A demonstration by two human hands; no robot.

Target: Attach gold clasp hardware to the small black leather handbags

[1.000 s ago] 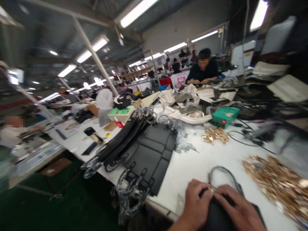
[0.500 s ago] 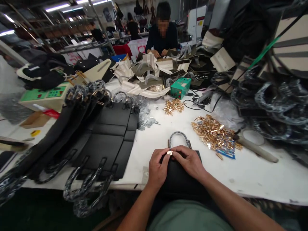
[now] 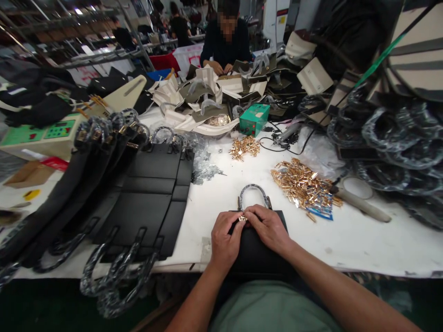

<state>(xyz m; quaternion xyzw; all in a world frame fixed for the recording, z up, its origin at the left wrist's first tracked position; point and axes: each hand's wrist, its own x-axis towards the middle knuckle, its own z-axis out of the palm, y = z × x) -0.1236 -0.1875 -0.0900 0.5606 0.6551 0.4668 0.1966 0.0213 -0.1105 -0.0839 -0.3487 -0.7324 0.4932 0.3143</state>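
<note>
Between the fingertips of my left hand (image 3: 224,235) and my right hand (image 3: 267,227) is a small gold metal fitting (image 3: 242,218). Both hands are closed in a pinch on it, over a black bag panel (image 3: 251,251) at the table's front edge. A wrapped, arched handle (image 3: 254,188) stands up from the panel's far edge, just beyond my fingers. My hands and forearms cover much of the panel. Whether the fitting is fastened to it, I cannot tell.
Black bag panels with wrapped handles (image 3: 145,198) lie on the left. Gold fittings (image 3: 301,184) are heaped to the right, with a smaller heap (image 3: 244,147) behind. Also there are a hammer (image 3: 363,204), a green box (image 3: 254,119) and, across the table, a person (image 3: 226,41).
The view has shifted slightly, so the scene sits a little further left and higher. My fingers have turned the gold fitting slightly; both hands still pinch it.
</note>
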